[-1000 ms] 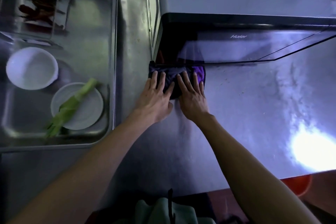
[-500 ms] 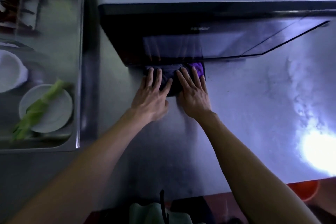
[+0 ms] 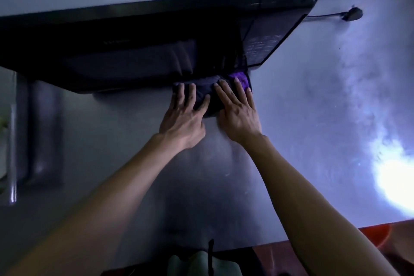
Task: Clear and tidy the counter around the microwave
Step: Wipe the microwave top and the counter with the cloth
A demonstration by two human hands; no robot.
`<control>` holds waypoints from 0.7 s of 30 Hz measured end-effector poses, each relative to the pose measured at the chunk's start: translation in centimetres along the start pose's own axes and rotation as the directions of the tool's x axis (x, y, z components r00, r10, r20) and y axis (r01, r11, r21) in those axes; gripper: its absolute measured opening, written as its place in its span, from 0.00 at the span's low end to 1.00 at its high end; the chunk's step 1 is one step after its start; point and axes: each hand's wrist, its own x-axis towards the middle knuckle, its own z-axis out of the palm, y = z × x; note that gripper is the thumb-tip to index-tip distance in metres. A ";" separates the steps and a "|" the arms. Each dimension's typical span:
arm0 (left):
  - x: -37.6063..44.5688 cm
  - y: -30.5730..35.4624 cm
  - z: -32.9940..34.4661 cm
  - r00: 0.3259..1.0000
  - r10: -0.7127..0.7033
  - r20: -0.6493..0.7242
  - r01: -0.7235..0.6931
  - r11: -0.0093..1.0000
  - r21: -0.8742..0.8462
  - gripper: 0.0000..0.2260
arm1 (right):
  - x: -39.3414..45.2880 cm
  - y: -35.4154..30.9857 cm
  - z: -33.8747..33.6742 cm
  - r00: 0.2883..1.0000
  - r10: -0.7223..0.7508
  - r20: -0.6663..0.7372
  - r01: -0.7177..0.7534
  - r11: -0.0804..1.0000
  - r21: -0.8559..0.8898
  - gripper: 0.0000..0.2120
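Note:
A folded dark purple cloth [image 3: 240,79] lies on the steel counter [image 3: 313,119], against the bottom front edge of the black microwave [image 3: 134,51], near its right corner. My left hand [image 3: 184,114] presses flat on the cloth's left part with straight, spread fingers. Beside it, my right hand [image 3: 237,110] presses flat on the right part. Most of the cloth is hidden under both hands.
A black power plug and cord [image 3: 351,15] lie on the counter right of the microwave. The sink rim [image 3: 12,152] shows at the far left. A bright glare [image 3: 394,181] marks the counter's right side. An orange object [image 3: 376,234] sits below the front edge.
Both hands have slid the cloth to the right along the microwave's front, from its left corner to near its right corner. The view followed, and the sink with its dishes left the frame.

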 end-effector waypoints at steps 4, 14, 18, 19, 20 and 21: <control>2.6 4.5 -0.3 1.000 0.023 -0.004 -0.023 1.000 0.000 0.33 | -0.7 4.7 -1.3 0.998 0.057 -0.021 -0.057 0.998 0.003 0.34; 4.4 8.4 0.0 0.999 0.011 -0.032 -0.011 1.000 -0.001 0.33 | -0.9 8.1 -1.9 0.996 0.090 -0.011 -0.089 0.996 0.014 0.33; 3.4 8.1 0.4 0.998 0.040 -0.050 -0.041 0.999 -0.014 0.32 | -2.4 7.6 -1.3 0.995 0.102 -0.019 -0.102 0.994 0.034 0.33; 2.9 8.1 0.6 0.998 0.047 -0.049 -0.048 0.999 -0.014 0.32 | -3.2 7.2 -1.0 0.994 0.110 -0.023 -0.109 0.993 0.045 0.33; 2.2 8.1 1.0 0.997 0.056 -0.050 -0.056 0.998 -0.012 0.32 | -4.1 6.9 -0.8 0.993 0.119 -0.025 -0.117 0.992 0.055 0.34; 1.5 8.1 1.4 0.996 0.067 -0.053 -0.067 0.998 -0.006 0.32 | -5.0 6.5 -0.5 0.991 0.127 -0.026 -0.125 0.990 0.066 0.34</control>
